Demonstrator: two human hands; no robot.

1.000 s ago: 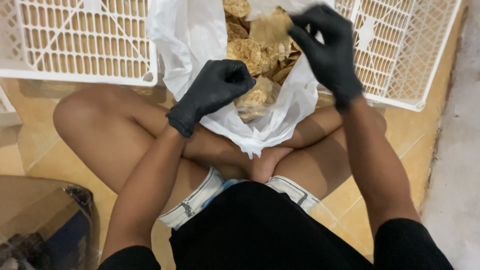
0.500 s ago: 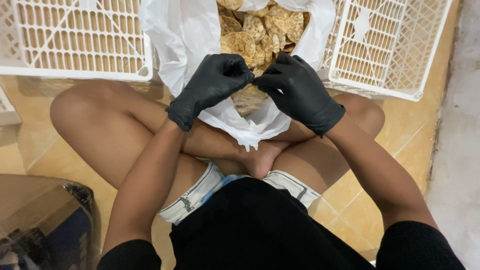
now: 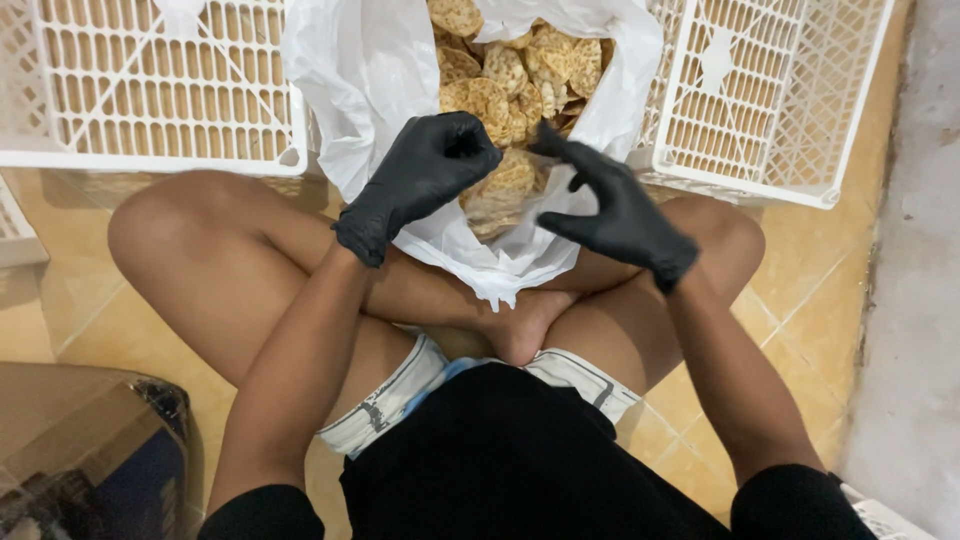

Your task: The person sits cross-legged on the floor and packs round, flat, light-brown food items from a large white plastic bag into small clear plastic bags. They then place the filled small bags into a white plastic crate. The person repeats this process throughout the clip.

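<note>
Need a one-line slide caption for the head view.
Black-gloved left hand grips a white plastic bag of round crackers; right hand open beside it.

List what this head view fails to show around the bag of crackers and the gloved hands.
- Bottom of the white plastic bag: head view, hidden by crackers.
- Left hand grip contents: hidden by curled fingers.
- White crates: cut off by the top edge.
- Right hand: fingertips motion-blurred.

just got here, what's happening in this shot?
A person sits cross-legged on a tiled floor with a white plastic bag of round golden crackers open at their feet. Both hands wear black gloves. The left hand is closed in a fist at the bag's near edge, apparently gripping the plastic. The right hand hovers open beside it, fingers spread, holding nothing. White plastic crates sit behind the bag.
</note>
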